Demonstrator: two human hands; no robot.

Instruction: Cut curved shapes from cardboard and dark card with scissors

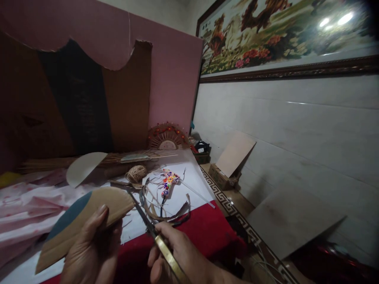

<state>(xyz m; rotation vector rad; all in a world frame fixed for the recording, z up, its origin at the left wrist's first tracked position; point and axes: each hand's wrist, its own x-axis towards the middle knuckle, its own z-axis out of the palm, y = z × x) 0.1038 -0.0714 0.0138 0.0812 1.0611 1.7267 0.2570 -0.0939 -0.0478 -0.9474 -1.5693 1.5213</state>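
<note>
My left hand (pixel 89 252) grips a fan-shaped piece of brown cardboard (pixel 89 215) with a dark blue-grey area on its left part, thumb pressed on its face. My right hand (pixel 180 256) is closed round the brass handles of a pair of scissors (pixel 151 228). The blades point up and left and meet the cardboard's right edge. Curled cardboard offcuts (pixel 166 211) lie on the table just beyond the blades.
On the white sheet lie a glue gun with coloured dots (pixel 168 183), a ball of twine (pixel 136 173), a pale half-disc (pixel 83 167) and bamboo sticks (pixel 127 157). A decorated fan (pixel 167 138) stands behind. A red cloth (pixel 204 232) covers the table edge; boards (pixel 284 225) lean on the right wall.
</note>
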